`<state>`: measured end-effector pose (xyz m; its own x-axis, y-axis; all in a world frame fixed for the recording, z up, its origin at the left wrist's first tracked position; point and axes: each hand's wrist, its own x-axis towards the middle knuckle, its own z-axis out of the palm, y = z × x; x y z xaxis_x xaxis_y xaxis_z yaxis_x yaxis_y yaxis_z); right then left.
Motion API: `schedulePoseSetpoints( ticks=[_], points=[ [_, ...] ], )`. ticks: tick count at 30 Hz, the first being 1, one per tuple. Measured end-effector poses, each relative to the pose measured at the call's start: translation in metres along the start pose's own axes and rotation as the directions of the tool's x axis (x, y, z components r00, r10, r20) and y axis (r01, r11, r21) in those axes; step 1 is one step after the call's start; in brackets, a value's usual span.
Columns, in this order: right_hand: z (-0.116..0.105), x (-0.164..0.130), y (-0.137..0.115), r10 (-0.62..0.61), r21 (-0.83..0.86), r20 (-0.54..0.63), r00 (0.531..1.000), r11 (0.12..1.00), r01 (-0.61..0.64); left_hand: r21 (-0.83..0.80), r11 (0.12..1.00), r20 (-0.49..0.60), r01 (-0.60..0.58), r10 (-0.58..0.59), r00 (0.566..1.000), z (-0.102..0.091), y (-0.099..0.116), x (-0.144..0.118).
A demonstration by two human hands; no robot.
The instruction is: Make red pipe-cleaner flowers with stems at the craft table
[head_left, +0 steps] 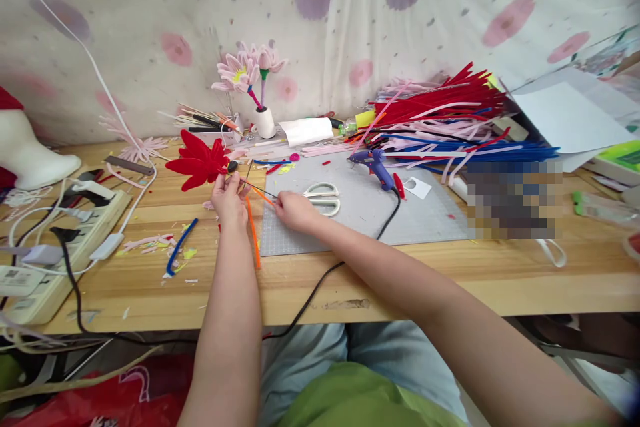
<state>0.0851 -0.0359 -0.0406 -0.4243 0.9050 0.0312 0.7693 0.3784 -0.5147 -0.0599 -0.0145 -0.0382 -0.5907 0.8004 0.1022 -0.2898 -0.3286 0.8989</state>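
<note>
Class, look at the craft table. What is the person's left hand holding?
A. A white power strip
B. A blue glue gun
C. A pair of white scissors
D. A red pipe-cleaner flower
D: the left hand grips the red pipe-cleaner flower, while the glue gun and scissors lie untouched on the grey mat.

I'm at a home craft bench: a wooden table (400, 280) against a flowered cloth (350, 13), heaped with pipe cleaners (450, 120), a cutting mat (360, 213), glue gun (375, 167), scissors (323, 199) and finished flowers (245, 70) in a pot.
</note>
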Motion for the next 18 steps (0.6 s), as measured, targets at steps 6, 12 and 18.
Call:
schedulePoseSetpoints(
  ticks=[6, 12, 18],
  points=[
    [-0.042, -0.009, 0.051, 0.165, 0.798, 0.035, 0.986, 0.589, -0.127, -0.013, 0.999, 0.1, 0.038, -0.037, 0.994, 0.009, -0.006, -0.011],
    [-0.073, -0.023, 0.095, 0.035, 0.948, -0.016, 0.999, 0.317, 0.004, 0.059, 0.982, 0.296, 0.18, -0.189, 0.936, 0.037, -0.022, -0.048],
    [-0.079, -0.03, 0.098, 0.031, 0.407, -0.598, 0.801, 0.872, 0.27, 0.21, 0.961, 0.474, 0.181, -0.262, 0.84, 0.049, -0.036, -0.072]
  ],
)
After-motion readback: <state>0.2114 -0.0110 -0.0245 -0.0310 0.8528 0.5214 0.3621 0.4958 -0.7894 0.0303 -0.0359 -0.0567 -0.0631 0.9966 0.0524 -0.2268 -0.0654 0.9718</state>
